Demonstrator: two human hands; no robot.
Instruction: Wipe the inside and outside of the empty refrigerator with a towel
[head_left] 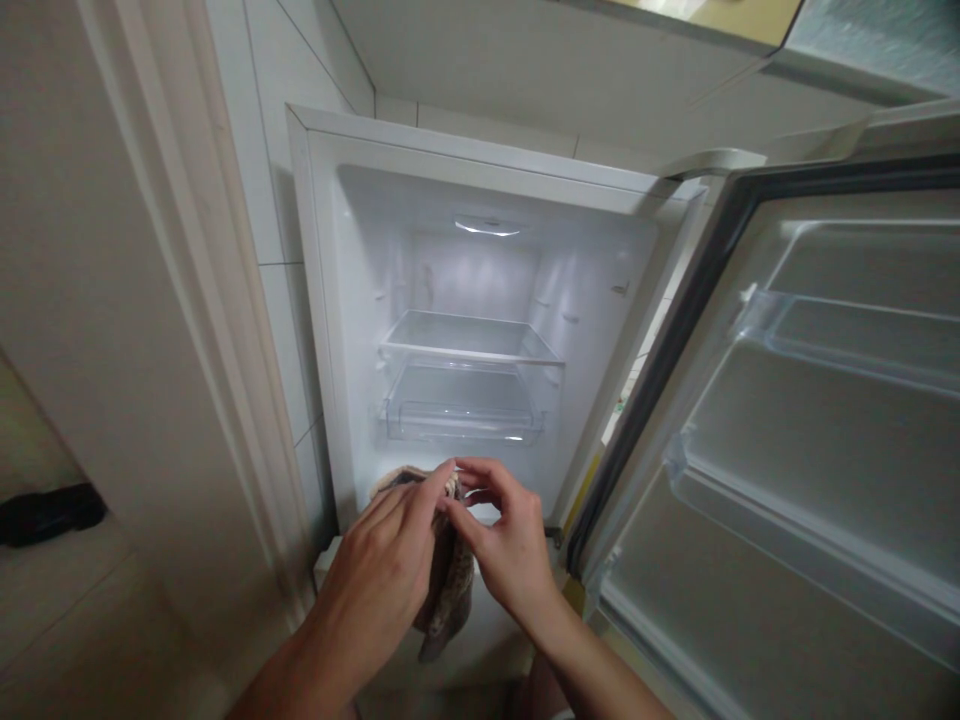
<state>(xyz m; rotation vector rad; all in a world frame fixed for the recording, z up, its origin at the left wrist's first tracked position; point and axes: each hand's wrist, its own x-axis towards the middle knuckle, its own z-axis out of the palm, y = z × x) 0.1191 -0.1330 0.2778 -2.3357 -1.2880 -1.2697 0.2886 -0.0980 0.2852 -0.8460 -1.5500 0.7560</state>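
Note:
A white fridge (322,300) stands open in front of me, lit inside, with a glass shelf (469,345) and a clear drawer (461,415) below it. Both my hands meet just below the fridge opening. My left hand (382,570) and my right hand (506,540) both pinch a brownish cloth (450,590), which hangs down between them. The fingers of each hand are closed on its top edge. Part of the cloth is hidden behind my left hand.
The fridge door (787,450) swings out to the right, with clear door bins (847,340). A white tiled wall (277,250) and a door frame (187,300) stand at the left. A dark object (45,512) lies on the floor at far left.

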